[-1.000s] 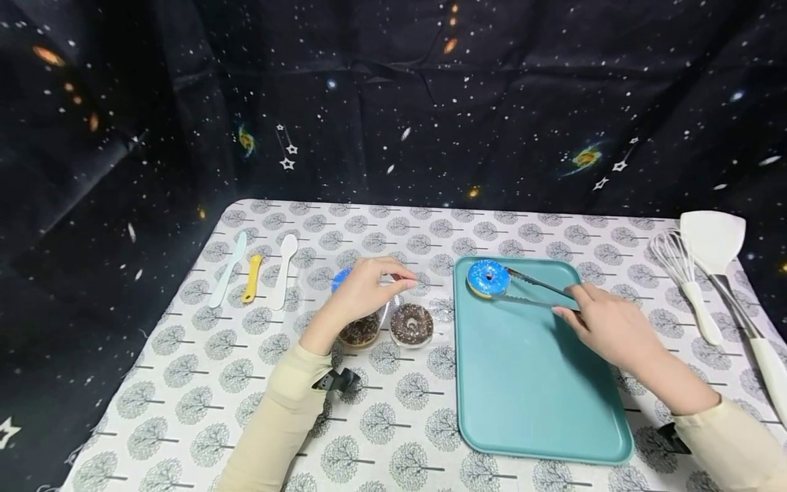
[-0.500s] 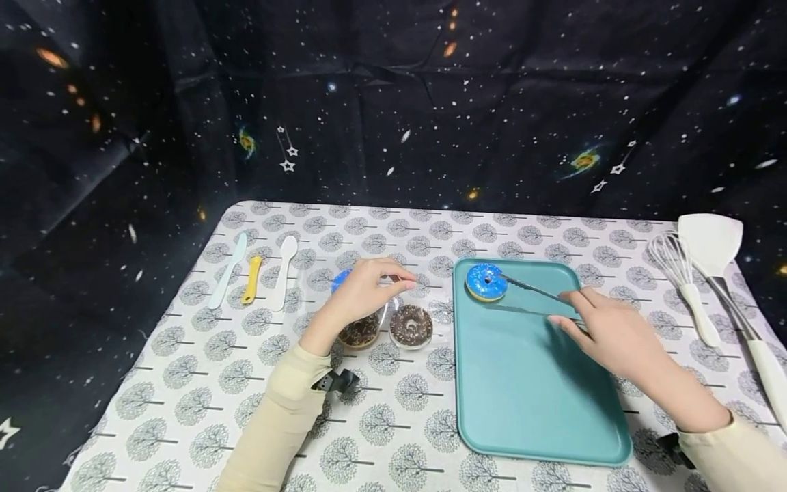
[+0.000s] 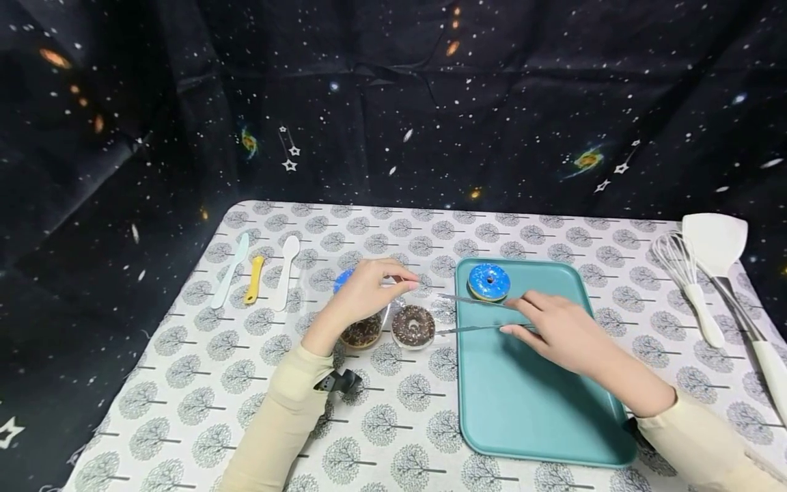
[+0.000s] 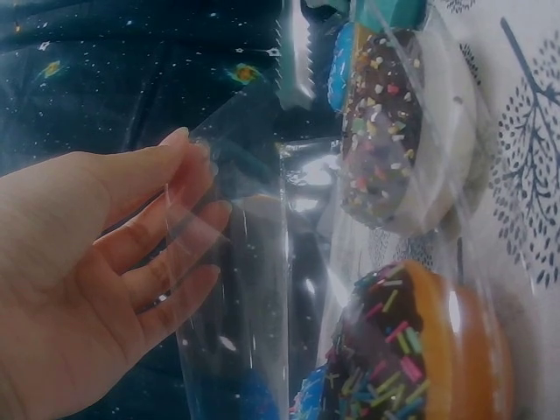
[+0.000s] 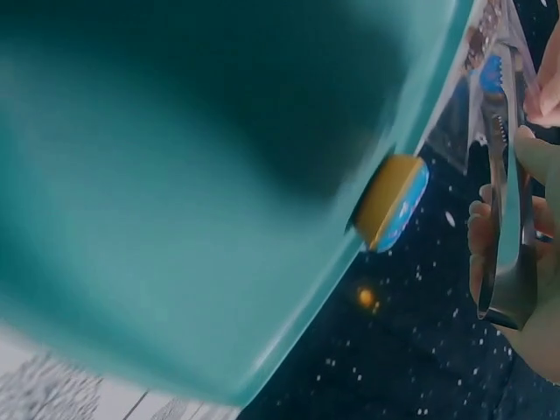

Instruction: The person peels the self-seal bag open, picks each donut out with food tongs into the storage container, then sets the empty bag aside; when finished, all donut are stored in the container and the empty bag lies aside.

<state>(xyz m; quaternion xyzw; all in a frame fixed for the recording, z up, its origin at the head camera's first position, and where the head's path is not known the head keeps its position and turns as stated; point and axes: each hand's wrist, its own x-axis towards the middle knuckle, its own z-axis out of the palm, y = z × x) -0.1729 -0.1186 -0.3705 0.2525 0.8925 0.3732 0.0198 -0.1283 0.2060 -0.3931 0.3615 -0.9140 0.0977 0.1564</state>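
One blue donut (image 3: pixel 488 281) is sitting at the teal tray's (image 3: pixel 541 410) far corner. The right hand (image 3: pixel 556 331) is gripping tongs (image 3: pixel 473 314), arms spread, tips nearing the chocolate donut (image 3: pixel 413 326). The left hand (image 3: pixel 363 294) is pinching the clear packaging's flap (image 4: pixel 241 262) open. Two chocolate donuts are waiting.

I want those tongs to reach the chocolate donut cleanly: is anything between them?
Nothing solid: the tongs point at the chocolate donut, tips apart from it. The clear wrap that the left hand holds lies close by.
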